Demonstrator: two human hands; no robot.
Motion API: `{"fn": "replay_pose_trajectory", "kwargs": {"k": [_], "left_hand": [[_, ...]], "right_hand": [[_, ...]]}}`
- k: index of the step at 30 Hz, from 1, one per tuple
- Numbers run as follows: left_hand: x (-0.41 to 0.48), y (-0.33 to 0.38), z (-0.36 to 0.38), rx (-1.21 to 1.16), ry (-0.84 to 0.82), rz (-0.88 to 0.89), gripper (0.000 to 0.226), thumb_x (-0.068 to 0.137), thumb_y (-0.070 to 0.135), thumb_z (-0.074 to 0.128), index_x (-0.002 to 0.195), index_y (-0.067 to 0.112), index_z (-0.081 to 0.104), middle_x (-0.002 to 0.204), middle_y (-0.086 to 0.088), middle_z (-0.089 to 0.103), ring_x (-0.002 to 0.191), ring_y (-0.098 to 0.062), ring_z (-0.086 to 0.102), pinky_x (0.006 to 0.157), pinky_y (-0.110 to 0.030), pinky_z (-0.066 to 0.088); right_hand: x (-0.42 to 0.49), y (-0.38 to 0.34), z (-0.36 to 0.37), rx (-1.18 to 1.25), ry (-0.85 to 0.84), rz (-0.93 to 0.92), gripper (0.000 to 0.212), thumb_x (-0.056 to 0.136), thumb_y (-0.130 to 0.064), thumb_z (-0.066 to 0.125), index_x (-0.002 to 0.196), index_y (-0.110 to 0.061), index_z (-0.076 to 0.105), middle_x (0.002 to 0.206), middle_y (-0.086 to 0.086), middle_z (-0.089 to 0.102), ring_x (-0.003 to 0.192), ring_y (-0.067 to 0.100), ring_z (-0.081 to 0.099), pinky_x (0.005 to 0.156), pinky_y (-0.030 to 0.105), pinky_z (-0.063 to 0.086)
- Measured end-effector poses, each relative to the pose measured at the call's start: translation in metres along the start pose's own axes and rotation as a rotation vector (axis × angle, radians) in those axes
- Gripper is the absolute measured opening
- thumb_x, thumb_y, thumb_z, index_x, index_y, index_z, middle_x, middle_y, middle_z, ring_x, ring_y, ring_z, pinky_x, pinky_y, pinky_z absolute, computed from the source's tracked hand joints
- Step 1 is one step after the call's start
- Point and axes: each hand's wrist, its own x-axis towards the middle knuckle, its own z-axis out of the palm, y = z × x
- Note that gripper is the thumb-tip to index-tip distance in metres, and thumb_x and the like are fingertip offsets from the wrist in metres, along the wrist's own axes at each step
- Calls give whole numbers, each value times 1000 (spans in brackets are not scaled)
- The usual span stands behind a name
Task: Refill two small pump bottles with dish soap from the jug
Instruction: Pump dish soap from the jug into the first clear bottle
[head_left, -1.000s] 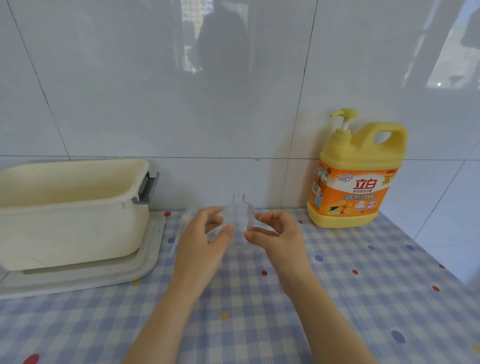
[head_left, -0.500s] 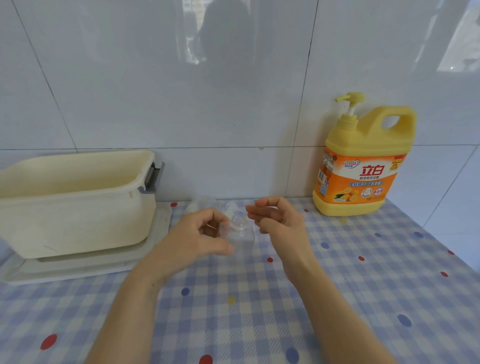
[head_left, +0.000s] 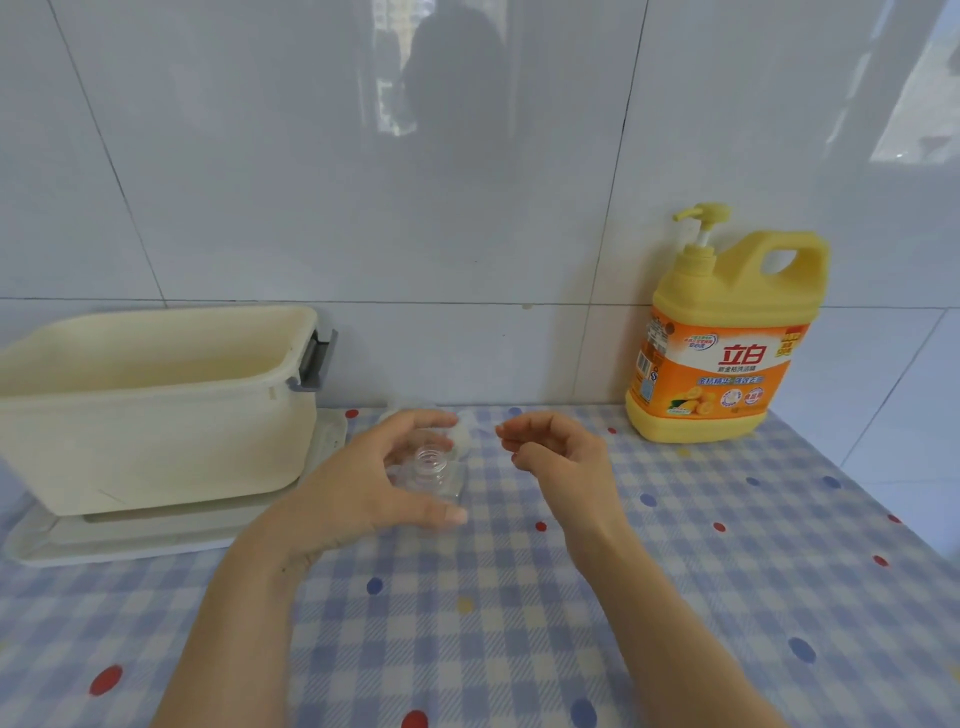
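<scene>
A small clear bottle (head_left: 434, 467) with an open neck stands on the checked tablecloth. My left hand (head_left: 374, 483) holds it, thumb in front and fingers behind. My right hand (head_left: 558, 444) hovers just right of the bottle with fingers loosely curled, holding nothing I can see. A whitish clear piece (head_left: 462, 436) lies behind the bottle, partly hidden by my left fingers. I cannot tell whether it is a pump cap or a second bottle. The yellow dish soap jug (head_left: 722, 358), with an orange label and its pump on top, stands against the wall at the back right.
A cream plastic tub (head_left: 156, 405) sits on a white tray (head_left: 130, 540) at the left. The white tiled wall closes the back. The table's edge (head_left: 883, 519) runs down the right side.
My right hand has let go of the clear bottle and drawn off to the right. My left hand has brought the bottle down onto the tablecloth.
</scene>
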Motion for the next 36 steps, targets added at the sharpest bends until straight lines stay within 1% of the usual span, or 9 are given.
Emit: {"fn": "replay_pose_trajectory", "kwargs": {"k": [4, 7, 13, 16, 21, 24, 27, 32, 36], "left_hand": [[0, 23, 1, -253, 221, 155, 69, 49, 50, 78, 114, 39, 61, 119, 15, 65, 111, 9, 58, 87, -15, 50], [17, 51, 8, -87, 408, 202, 44, 71, 37, 82, 110, 39, 62, 117, 19, 63, 110, 8, 57, 97, -20, 43], [86, 122, 44, 87, 354, 285, 50, 80, 27, 76, 125, 26, 56, 123, 7, 57, 113, -8, 55, 89, -20, 38], [113, 140, 62, 47, 314, 245, 54, 80, 23, 75, 130, 22, 53, 124, 2, 55, 115, -13, 54, 90, -25, 42], [138, 153, 91, 73, 270, 218, 66, 81, 25, 74, 139, 21, 44, 137, -1, 49, 123, -15, 49, 92, -27, 41], [147, 156, 101, 89, 241, 194, 74, 80, 27, 74, 143, 22, 38, 144, -3, 45, 129, -17, 46, 101, -32, 42], [150, 157, 105, 111, 212, 181, 76, 81, 29, 74, 145, 21, 35, 147, -3, 42, 132, -18, 44, 104, -34, 41], [146, 151, 104, 152, 207, 183, 74, 82, 29, 73, 146, 20, 35, 147, -3, 42, 133, -18, 43, 104, -33, 39], [137, 144, 98, 165, 216, 185, 72, 83, 27, 73, 145, 19, 37, 146, -3, 43, 131, -16, 43, 99, -26, 36]], "right_hand": [[7, -23, -15, -27, 11, -88, 35, 82, 9, 53, 78, -21, 69, 88, -1, 74, 83, 12, 67, 68, 23, 51], [19, -51, -36, -77, 64, -195, 36, 82, 7, 53, 77, -25, 68, 88, -5, 72, 86, 10, 66, 64, 16, 50], [47, -96, -77, -293, 288, -396, 29, 80, 1, 51, 84, -19, 71, 79, -6, 67, 66, 7, 57, 55, 14, 39], [60, -109, -103, -515, 393, -443, 31, 79, 1, 49, 96, -17, 68, 97, -1, 64, 82, 19, 57, 66, 26, 39], [88, -112, -148, -862, 504, -423, 56, 74, 7, 46, 123, -18, 57, 132, -1, 53, 125, 21, 37, 88, 30, 41], [103, -110, -166, -1043, 435, -352, 63, 80, 3, 50, 139, -18, 45, 145, 3, 43, 138, 26, 28, 110, 38, 33], [113, -107, -179, -1195, 314, -269, 68, 86, -3, 48, 148, -24, 30, 156, 6, 27, 146, 30, 13, 117, 46, 20], [116, -108, -190, -1151, 429, -399, 45, 85, 0, 44, 123, -21, 57, 120, 9, 52, 117, 29, 44, 104, 39, 33], [106, -108, -186, -953, 534, -374, 42, 82, 5, 43, 108, -17, 67, 104, 8, 57, 106, 28, 47, 91, 38, 40]]}}
